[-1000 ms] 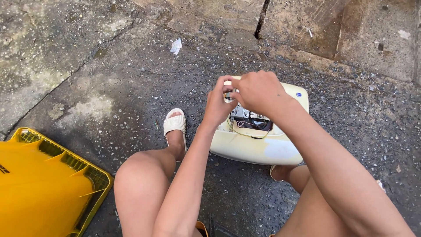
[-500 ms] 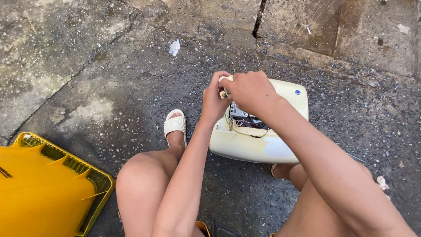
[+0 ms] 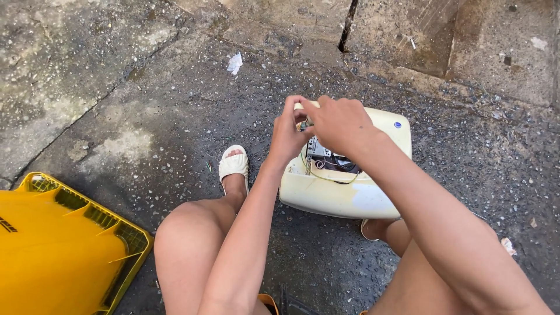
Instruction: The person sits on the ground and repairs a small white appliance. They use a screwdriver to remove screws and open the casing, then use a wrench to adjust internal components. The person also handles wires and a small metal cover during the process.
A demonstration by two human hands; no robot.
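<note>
A cream plastic appliance casing (image 3: 350, 201) lies on the wet asphalt between my legs, open on top with wires and a circuit board (image 3: 326, 157) showing inside. My left hand (image 3: 289, 137) and my right hand (image 3: 341, 122) meet over its far rim, fingers pinched together on a small part that the hands mostly hide. My right hand covers the upper part of the opening. My left foot in a white sandal (image 3: 233, 164) rests on the ground just left of the casing.
A yellow plastic crate (image 3: 52, 245) sits at the lower left. Concrete slabs with a dark crack (image 3: 347, 23) border the asphalt at the top. A scrap of white paper (image 3: 234, 62) lies on the ground beyond the casing.
The hands have stayed together at the casing's far rim, with fingers shifting slightly. A small pale part seen between the fingers earlier is now hidden.
</note>
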